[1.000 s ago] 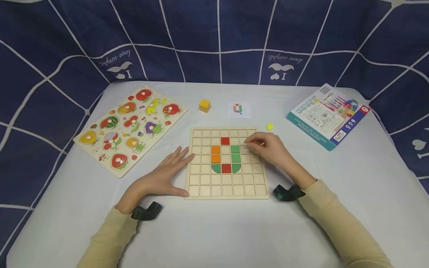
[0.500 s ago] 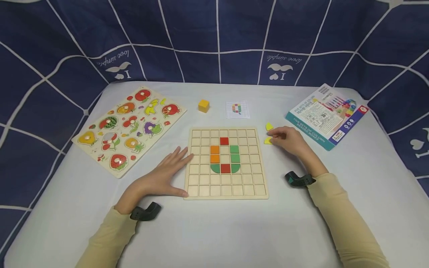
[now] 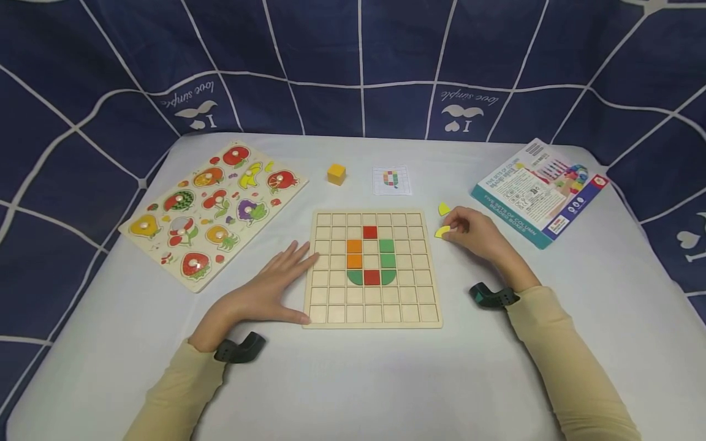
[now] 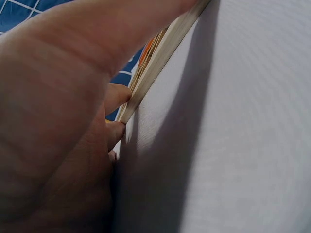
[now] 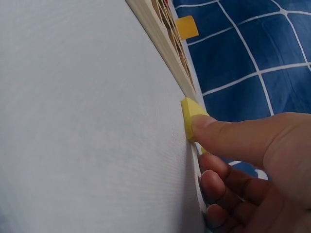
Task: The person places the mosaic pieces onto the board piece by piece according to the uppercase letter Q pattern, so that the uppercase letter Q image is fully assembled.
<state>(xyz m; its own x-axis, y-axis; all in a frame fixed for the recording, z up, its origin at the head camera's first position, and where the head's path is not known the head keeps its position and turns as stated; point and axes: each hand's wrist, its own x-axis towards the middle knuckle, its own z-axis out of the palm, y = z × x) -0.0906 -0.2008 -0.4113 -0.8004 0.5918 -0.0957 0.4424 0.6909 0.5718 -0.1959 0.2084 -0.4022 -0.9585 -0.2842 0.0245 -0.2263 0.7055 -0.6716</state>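
A square wooden grid board (image 3: 374, 312) lies mid-table, with red, orange and green tiles (image 3: 388, 261) forming a ring-like figure in its cells. My left hand (image 3: 270, 288) rests at the board's left side, fingers spread; its fingertips touch the edge in the left wrist view. Off the board's right side, my right hand (image 3: 477, 233) pinches a yellow quarter-circle tile (image 3: 442, 232) between thumb and fingers. The right wrist view shows my thumb (image 5: 218, 133) on that tile. A second yellow tile (image 3: 444, 209) lies just beyond it on the table.
Behind the board are an orange-yellow cube (image 3: 336, 174) and a small pattern card (image 3: 391, 180). At the left lies a fruit peg puzzle (image 3: 215, 214); a flat box (image 3: 540, 193) lies at the right. A dark blue gridded cloth (image 3: 331, 55) hangs behind the table.
My right hand has moved right, from over the board's right part to the table beside it, where the pinched yellow tile now shows and has turned slightly. My left hand stays put.
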